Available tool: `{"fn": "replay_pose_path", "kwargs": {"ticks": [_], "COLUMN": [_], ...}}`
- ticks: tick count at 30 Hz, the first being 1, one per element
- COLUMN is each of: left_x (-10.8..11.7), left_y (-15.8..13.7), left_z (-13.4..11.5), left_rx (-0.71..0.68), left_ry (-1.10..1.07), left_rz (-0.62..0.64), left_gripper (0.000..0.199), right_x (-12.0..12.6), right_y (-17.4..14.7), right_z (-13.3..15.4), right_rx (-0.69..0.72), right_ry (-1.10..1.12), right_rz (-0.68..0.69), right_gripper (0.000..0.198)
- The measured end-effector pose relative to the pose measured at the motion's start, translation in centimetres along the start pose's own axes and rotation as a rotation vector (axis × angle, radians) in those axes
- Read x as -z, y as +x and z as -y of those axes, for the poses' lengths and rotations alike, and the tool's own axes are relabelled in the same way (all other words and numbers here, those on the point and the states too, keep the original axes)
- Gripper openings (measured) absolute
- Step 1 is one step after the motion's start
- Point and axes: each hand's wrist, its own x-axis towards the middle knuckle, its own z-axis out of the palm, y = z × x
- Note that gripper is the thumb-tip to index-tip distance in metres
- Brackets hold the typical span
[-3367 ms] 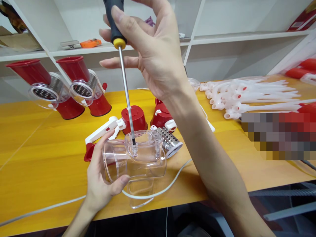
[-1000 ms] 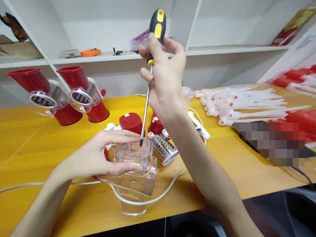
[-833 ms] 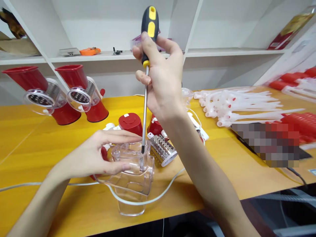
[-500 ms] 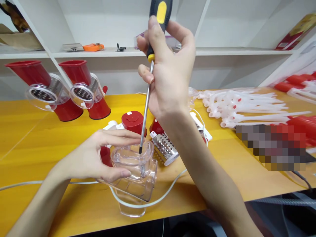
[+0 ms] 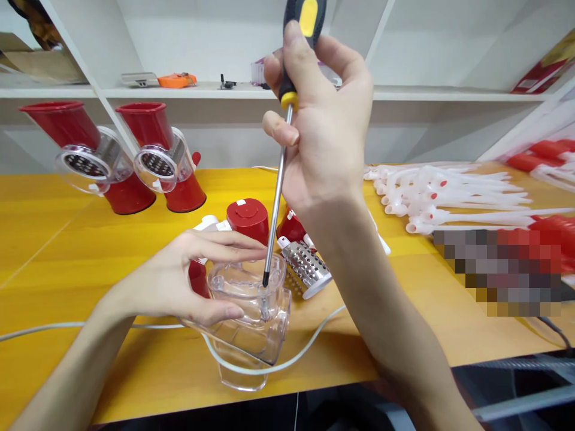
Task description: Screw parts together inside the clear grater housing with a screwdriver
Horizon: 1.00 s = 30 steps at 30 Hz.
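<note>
My right hand [image 5: 330, 114] is closed round the black and yellow handle of a screwdriver [image 5: 279, 185], its shaft slanting down and left. The screwdriver's tip is at a post on the rim of a clear plastic grater housing [image 5: 251, 335]; whether a screw sits there is too small to tell. My left hand [image 5: 197, 281] grips this housing from the left, thumb in front and fingers over the far side. Behind it stand a red plastic base [image 5: 247, 220] and a metal grater drum [image 5: 305, 268] lying on its side. A white cord [image 5: 309, 350] crosses in front of the housing.
Two assembled red drum graters [image 5: 175, 194] stand at the left back. White plastic parts [image 5: 440, 191] and red pieces [image 5: 554, 233] are piled on the right. A shelf [image 5: 215, 93] runs along the back, and the yellow table's front edge [image 5: 188, 407] is close.
The view has shifted slightly, so most things appear further right. The screwdriver's tip has come down a little to the post in the housing. Both hands keep their grip.
</note>
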Motion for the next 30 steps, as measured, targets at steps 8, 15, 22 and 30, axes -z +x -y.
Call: {"fn": "replay_pose_path", "kwargs": {"ticks": [8,15,22,30], "left_x": [-0.1,-0.2,0.0,0.0], "left_y": [0.2,0.4,0.3,0.3], "left_z": [0.0,-0.4,0.0,0.8], "left_rx": [0.040,0.028,0.046,-0.032], "left_ry": [-0.068,-0.083,-0.043,-0.015], "left_rz": [0.015,0.046,0.042,0.047], "left_gripper": [0.043,0.039,0.041,0.045], "right_x": [-0.8,-1.2,0.4,0.4], "right_y": [-0.5,-0.4,0.3,1.4], "right_z": [-0.2,0.5,0.8,-0.3], "right_rx": [-0.027,-0.131,-0.107,-0.259], "right_ry": [-0.040,-0.141,-0.144,-0.108], "right_rz": [0.070,0.076,0.170,0.307], "right_gripper": [0.061,0.050,0.047,0.039]}}
